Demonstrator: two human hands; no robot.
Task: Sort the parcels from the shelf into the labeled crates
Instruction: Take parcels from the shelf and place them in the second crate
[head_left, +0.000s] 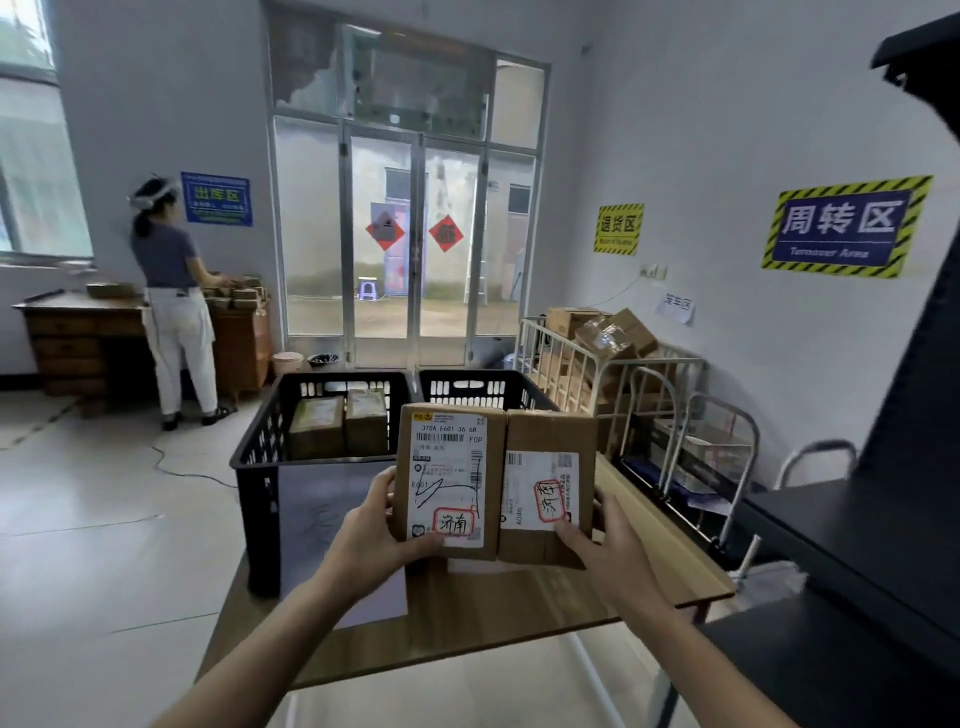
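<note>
Left grip (371, 530) clasping one parcel (449, 467), right grip (602, 551) clasping a second parcel (550, 441) (labels facing up), two black crates (260, 447) (467, 387) behind.

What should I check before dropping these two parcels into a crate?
1. Left hand grips left parcel: ok.
2. Right hand grips right parcel: ok.
3. Handwritten marks on both legible: ok.
4. Left black crate has room beside two parcels inside: ok.
5. Right black crate contents: cannot tell, hidden.
6. Paper sheet on left crate matches marks: cannot tell, writing too faint.
</note>
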